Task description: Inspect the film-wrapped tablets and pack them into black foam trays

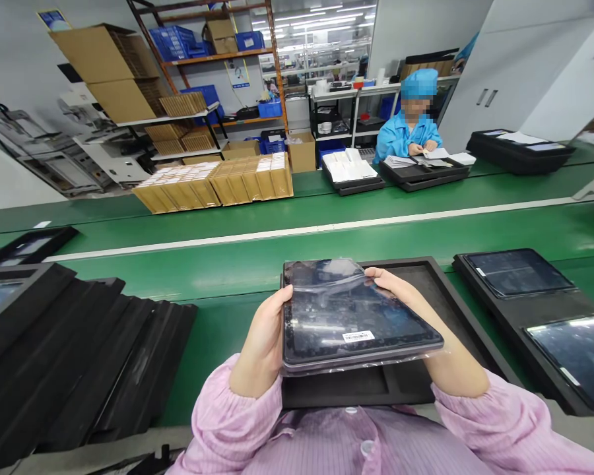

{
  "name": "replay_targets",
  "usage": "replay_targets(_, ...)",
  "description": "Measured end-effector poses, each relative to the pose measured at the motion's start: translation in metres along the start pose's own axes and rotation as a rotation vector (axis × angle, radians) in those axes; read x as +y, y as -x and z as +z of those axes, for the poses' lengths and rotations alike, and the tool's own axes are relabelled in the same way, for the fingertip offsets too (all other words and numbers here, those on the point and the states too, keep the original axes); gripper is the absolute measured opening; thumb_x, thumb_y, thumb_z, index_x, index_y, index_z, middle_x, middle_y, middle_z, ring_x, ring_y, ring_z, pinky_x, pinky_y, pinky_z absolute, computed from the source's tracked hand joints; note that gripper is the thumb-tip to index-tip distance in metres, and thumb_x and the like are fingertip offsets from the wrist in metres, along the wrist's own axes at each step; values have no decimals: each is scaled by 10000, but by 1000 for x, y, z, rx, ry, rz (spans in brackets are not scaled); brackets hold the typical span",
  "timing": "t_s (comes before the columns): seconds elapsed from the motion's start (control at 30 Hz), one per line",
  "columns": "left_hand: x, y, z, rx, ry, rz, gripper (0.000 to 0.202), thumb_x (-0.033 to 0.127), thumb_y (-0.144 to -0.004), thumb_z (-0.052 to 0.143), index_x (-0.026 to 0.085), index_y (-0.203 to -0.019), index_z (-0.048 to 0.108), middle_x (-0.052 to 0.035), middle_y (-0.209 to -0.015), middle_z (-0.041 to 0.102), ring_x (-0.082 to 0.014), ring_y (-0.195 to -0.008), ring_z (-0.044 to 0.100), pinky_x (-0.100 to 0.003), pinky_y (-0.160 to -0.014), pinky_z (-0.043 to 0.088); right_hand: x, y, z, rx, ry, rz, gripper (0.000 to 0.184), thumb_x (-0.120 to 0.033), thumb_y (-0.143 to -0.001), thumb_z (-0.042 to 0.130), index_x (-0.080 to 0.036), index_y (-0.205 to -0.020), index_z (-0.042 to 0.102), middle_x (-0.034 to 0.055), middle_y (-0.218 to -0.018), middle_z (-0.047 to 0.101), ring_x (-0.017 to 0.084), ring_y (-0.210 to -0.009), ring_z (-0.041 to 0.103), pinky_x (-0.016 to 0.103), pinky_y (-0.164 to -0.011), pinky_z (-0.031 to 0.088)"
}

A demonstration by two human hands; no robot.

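One green workbench (228, 264) below the tablet (346, 310), shelves (218, 57) beyond

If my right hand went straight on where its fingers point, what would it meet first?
Most likely the tablet: your right hand touches its edge and points in across it, though exact depth is unclear.

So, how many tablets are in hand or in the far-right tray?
3: the held tablet, plus a far tablet and near tablet in the tray. More may hide beneath.
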State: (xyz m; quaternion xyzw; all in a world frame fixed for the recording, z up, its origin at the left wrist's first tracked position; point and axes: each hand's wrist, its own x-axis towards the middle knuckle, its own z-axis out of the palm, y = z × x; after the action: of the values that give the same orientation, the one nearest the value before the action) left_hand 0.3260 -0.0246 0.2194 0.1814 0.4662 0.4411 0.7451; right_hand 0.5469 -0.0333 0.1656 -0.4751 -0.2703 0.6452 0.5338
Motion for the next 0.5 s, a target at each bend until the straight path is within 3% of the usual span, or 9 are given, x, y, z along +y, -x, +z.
replay_targets(0.23, 1, 7, 4, 32, -33, 6, 176, 166, -803, 559, 102, -895, 695, -58, -640, 718, -220, -629, 700, -331, -677, 581, -8, 9, 5, 16, 47, 5, 455, -383, -572, 784, -205, -959, 622, -43, -685, 627, 122, -553, 549, 226, -534, 431)
replay_targets(0.37, -14, 2, 3, -31, 90, 111, 199, 177, -740, 625, 129, -923, 688, -61, -779, 744, -242, -783, 710, -357, -784, 566, -4, 16, 14, 86, -105, -197, 616, -624, -655, 693, -288, -1152, 555, -23, -791, 645, 168, -638, 578, 277, -574, 466)
replay_targets(0.43, -24, -2, 2, -45, 157, 192, 220, 155, -689, 663, 148, -908, 692, -42, -788, 746, -229, -791, 708, -338, -797, 564, 0, 20, 20, 17, -188, -299, 662, -663, -648, 685, -329, -1199, 534, -19, -804, 643, 171, -625, 567, 284, -553, 466)
replay_targets(0.5, -33, -5, 0, -52, 196, 229, 245, 108, -653, 671, 172, -888, 700, -16, -768, 747, -194, -735, 708, -285, -746, 572, 4, 24, 25, -103, -189, -339, 663, -565, -619, 769, -330, -1202, 556, -12, -819, 646, 148, -594, 545, 251, -515, 440)
